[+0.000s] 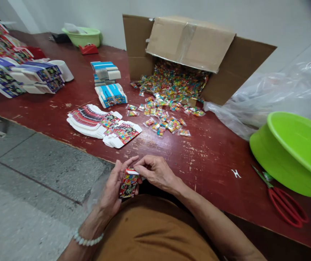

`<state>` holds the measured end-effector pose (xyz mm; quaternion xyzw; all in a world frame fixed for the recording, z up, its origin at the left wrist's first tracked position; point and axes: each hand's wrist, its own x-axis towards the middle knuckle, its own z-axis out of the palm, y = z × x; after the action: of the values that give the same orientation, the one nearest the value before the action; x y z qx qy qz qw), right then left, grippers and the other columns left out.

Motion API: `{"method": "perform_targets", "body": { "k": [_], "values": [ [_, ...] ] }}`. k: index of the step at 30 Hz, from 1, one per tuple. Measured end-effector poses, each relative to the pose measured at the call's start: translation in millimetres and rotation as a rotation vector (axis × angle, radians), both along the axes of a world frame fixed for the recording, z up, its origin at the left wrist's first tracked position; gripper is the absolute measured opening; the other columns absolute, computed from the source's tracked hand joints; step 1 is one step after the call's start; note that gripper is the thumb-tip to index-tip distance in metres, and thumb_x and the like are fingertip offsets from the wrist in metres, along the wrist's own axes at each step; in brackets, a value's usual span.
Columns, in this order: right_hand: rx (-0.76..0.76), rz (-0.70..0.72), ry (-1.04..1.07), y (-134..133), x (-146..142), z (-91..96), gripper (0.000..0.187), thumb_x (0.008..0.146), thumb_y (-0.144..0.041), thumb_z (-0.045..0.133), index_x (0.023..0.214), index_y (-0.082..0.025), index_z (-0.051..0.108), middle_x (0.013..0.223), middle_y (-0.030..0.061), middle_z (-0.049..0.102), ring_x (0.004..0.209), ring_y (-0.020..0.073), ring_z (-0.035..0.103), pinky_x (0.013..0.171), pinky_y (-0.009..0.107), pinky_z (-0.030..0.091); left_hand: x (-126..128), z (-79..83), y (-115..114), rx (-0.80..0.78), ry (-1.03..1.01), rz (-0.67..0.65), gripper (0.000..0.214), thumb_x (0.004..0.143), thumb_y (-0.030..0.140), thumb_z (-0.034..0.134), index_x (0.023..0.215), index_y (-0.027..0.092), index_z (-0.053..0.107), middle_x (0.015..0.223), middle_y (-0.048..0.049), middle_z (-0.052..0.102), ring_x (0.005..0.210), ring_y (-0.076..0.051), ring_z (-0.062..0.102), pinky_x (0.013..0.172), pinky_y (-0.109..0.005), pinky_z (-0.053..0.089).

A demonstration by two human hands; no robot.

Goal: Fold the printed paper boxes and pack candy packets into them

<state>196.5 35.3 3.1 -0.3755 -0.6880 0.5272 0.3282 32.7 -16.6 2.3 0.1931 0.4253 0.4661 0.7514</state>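
Left hand (114,192) curled around small printed carton (129,183), long axis running fore-aft. Right hand (158,174) nearly closed, pinching its top end.

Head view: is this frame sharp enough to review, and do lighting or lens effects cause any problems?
In the head view, the light is soft and even, with faint shadows; the plastic sheet has a pale sheen; the wide lens bows the table edge; a dark blur clips the top right corner; the left hand, right hand and small printed box look sharp.

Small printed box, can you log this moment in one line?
Left hand | holds red printed cardboard box | right hand | touches its top
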Motion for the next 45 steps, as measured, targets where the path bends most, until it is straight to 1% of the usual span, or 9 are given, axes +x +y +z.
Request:
{"method": "perform_targets", "body": {
  "k": [6,14,19,22,27,31,34,38,45],
  "values": [
    [-0.031,0.283,0.187,7.5,3.7,3.8,0.019,0.096,-0.037,0.067,0.098,-0.022,0.079,0.109,0.0036,0.077,0.091,0.0153,0.072,0.08,0.026,0.055,2.1,-0.3,-0.6,-0.05,0.058,0.045,0.061,0.093,0.059,0.059,0.138,0.017,0.063,0.091,-0.0061,0.076,0.055,-0.016,0.063,0.042,-0.027,0.051],
    [-0.007,0.257,0.023,9.3,6.2,7.6,0.019,0.094,-0.035,0.069,0.098,-0.021,0.081,0.103,0.0042,0.08,0.088,0.0175,0.074,0.077,0.027,0.055,6.3,-8.2,-3.2,-0.049,0.121,-0.025,0.072,0.086,0.075,0.058,0.13,0.019,0.068,0.075,-0.0042,0.075,0.046,-0.014,0.06,0.044,-0.024,0.046],
    [-0.053,0.16,-0.089,12.0,7.2,4.6,0.023,0.093,-0.035,0.069,0.102,-0.017,0.081,0.086,0.0043,0.08,0.073,0.0157,0.07,0.063,0.024,0.05,3.8,-9.1,-3.1,-0.079,0.108,-0.075,0.064,0.087,0.077,0.052,0.092,0.018,0.076,0.061,-0.003,0.069,0.045,-0.016,0.059,0.045,-0.026,0.044],
    [0.065,0.191,-0.053,10.4,5.9,1.8,0.019,0.096,-0.032,0.066,0.103,-0.019,0.079,0.097,0.0054,0.081,0.082,0.0167,0.072,0.073,0.027,0.053,3.6,-5.4,0.3,-0.132,0.021,-0.063,0.055,0.084,0.072,0.062,0.079,0.018,0.07,0.061,-0.0032,0.069,0.042,-0.016,0.059,0.042,-0.026,0.044],
    [0.243,0.208,0.001,-5.1,3.2,-8.5,0.018,0.1,-0.03,0.063,0.111,-0.022,0.074,0.125,0.0079,0.074,0.114,0.019,0.068,0.102,0.035,0.05,3.9,-2.4,3.7,-0.173,-0.027,0.027,0.037,0.085,0.055,0.07,0.092,0.019,0.068,0.058,0.0009,0.067,0.041,-0.016,0.059,0.041,-0.027,0.047],
    [0.253,0.255,-0.097,0.1,0.0,-13.0,0.023,0.097,-0.031,0.068,0.118,-0.025,0.071,0.131,0.0073,0.068,0.125,0.0202,0.061,0.106,0.036,0.047,-3.9,-17.7,-4.9,-0.15,0.132,0.149,0.038,0.087,0.048,0.068,0.115,0.023,0.069,0.075,-0.0004,0.074,0.054,-0.018,0.064,0.048,-0.027,0.05],
    [0.253,0.095,-0.198,35.0,-9.7,-10.9,0.018,0.098,-0.027,0.063,0.113,-0.022,0.072,0.112,0.0067,0.071,0.107,0.0191,0.066,0.096,0.033,0.05,-20.0,-38.5,-17.6,-0.037,0.405,0.168,0.059,0.084,0.064,0.066,0.128,0.025,0.066,0.083,-0.0022,0.075,0.068,-0.022,0.069,0.059,-0.03,0.054],
    [0.299,-0.28,-0.481,92.7,-35.2,-7.9,0.036,0.097,-0.029,0.064,0.132,-0.019,0.06,0.128,0.0142,0.061,0.115,0.0262,0.062,0.098,0.039,0.049,-49.3,-55.6,-29.8,0.081,0.788,0.247,0.057,0.084,0.066,0.067,0.125,0.027,0.068,0.106,-0.0047,0.076,0.113,-0.029,0.066,0.096,-0.034,0.051],
    [0.166,-0.369,-0.708,118.3,-62.3,-15.5,0.049,0.087,-0.047,0.074,0.12,-0.015,0.058,0.136,0.0222,0.052,0.115,0.0369,0.06,0.095,0.052,0.049,-58.9,-38.7,-23.8,0.157,0.9,0.338,0.036,0.091,0.052,0.063,0.117,0.027,0.067,0.111,-0.0053,0.072,0.116,-0.029,0.062,0.106,-0.036,0.043]
  ]
}}
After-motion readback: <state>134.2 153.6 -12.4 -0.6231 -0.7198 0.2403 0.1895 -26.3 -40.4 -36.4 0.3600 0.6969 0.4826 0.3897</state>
